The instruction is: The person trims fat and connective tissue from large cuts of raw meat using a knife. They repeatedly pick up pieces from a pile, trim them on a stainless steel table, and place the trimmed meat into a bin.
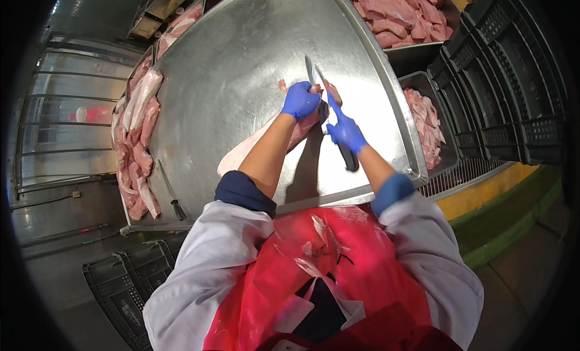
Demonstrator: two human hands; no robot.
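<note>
A long pale piece of meat (243,152) lies slantwise on the metal table, partly hidden under my left forearm. My left hand (300,100), in a blue glove, is closed on its far end. My right hand (345,132), gloved in blue too, grips a knife (310,68) by its black handle. The blade points away from me and passes close beside my left fingers, at the end of the meat. A reddish strip of meat (333,93) shows just right of the blade. One small scrap (282,85) lies beyond my left hand.
Long meat pieces (138,121) are piled along the table's left edge, near a thin rod-like tool with a black handle (176,207). A raised rim edges the metal table (374,52). Trays of cut meat (402,15) and trimmings (423,124) stand right. Black crates (492,79) stack beyond.
</note>
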